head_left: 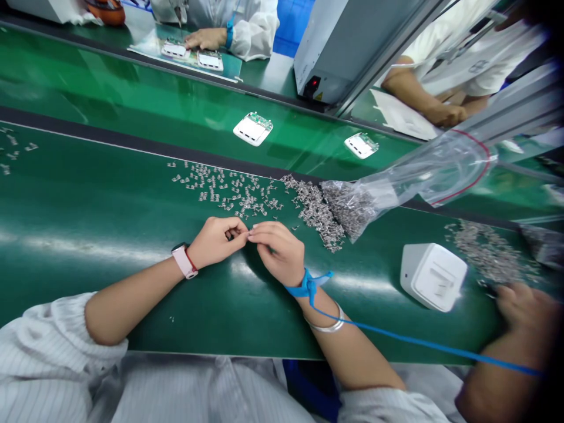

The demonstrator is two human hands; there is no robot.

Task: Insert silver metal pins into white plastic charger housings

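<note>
My left hand and my right hand meet at their fingertips just above the green work surface. Both are closed in a pinch. Whatever sits between the fingertips is too small and covered to make out. Right behind them lie scattered small metal parts, some looking joined in pairs. A denser pile of small metal parts spreads to the right, against a clear plastic bag holding more of them. A blue wrist strap circles my right wrist, its cord running off to the right.
A white plastic housing stands to the right, near a co-worker's blurred hand and another heap of parts. Across the dark rail, two white housings with circuit boards lie on the green belt. Other people work opposite.
</note>
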